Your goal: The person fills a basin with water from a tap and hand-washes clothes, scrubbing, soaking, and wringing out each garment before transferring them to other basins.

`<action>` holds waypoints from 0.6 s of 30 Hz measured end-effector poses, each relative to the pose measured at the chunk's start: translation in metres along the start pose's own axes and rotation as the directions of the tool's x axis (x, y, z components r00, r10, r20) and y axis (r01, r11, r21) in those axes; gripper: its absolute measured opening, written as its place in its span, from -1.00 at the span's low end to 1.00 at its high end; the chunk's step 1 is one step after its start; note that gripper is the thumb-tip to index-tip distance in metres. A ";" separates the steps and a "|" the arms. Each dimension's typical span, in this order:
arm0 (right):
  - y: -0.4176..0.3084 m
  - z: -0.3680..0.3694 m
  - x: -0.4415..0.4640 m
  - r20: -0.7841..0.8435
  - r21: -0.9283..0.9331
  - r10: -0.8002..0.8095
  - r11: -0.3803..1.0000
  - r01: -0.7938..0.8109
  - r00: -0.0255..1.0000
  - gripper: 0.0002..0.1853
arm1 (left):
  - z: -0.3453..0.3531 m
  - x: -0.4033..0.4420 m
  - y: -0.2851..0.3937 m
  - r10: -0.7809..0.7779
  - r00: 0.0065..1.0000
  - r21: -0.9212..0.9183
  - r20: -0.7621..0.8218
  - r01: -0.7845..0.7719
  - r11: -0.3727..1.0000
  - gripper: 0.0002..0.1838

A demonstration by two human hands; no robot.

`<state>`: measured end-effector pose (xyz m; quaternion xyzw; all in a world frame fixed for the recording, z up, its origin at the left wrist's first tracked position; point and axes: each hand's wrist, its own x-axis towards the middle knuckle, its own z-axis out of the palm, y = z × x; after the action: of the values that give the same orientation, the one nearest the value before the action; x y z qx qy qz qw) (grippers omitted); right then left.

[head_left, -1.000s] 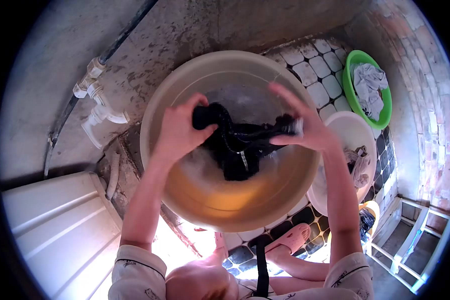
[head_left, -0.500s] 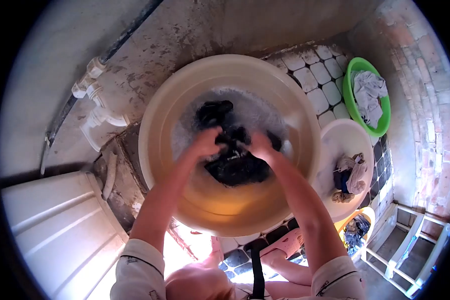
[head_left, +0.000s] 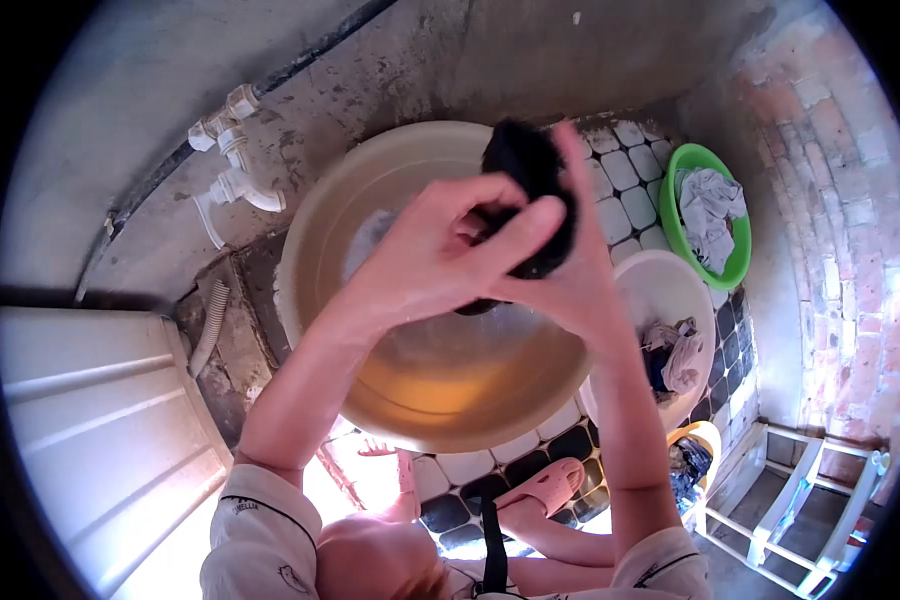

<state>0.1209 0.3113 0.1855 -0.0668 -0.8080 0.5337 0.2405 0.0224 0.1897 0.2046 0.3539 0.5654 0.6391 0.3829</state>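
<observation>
A bunched black cloth item (head_left: pixel 526 165), its exact kind unclear, is lifted above the large beige basin (head_left: pixel 315 215). My left hand (head_left: pixel 450 245) curls its fingers and thumb around the near side of the cloth. Against its right side presses my right hand (head_left: pixel 582 265), fingers pointing up and slightly blurred. Both hands close on the same bundle, which hides part of their fingers. Below them, sudsy water (head_left: pixel 370 238) shows in the basin, though my hands and forearms cover much of it.
On the right stand a pale basin (head_left: pixel 662 275) with wet clothes (head_left: pixel 678 355), a green basin (head_left: pixel 673 225) with light cloth (head_left: pixel 710 210), and a yellow container (head_left: pixel 708 432) with dark items. A white rack (head_left: pixel 785 500) is lower right, a ridged white panel (head_left: pixel 100 400) left, pipes (head_left: pixel 235 150) upper left.
Both hands have risen from the water towards the camera, bringing the black cloth up and gathering it into a bundle. The view has shifted slightly.
</observation>
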 end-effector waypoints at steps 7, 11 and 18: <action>0.143 0.058 -0.072 -0.104 -0.164 0.386 0.902 -0.399 0.917 -0.37 | -0.004 -0.045 -0.136 -0.395 0.789 -0.072 -0.470 0.412 0.908 -0.42; 0.094 0.064 -0.079 -0.152 -0.077 0.399 0.907 -0.413 0.904 -0.46 | 0.002 -0.068 -0.194 -0.801 0.566 -0.825 0.197 0.537 0.176 -0.29; -0.016 0.023 -0.101 -0.264 0.628 0.528 0.729 -0.272 0.807 -0.35 | 0.054 -0.016 -0.151 -0.475 0.855 -0.978 0.209 0.194 -0.080 -0.56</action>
<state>0.2006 0.2487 0.1604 -0.2848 -0.5065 0.7585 0.2949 0.0909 0.2097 0.0598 -0.2331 0.0646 0.7598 0.6035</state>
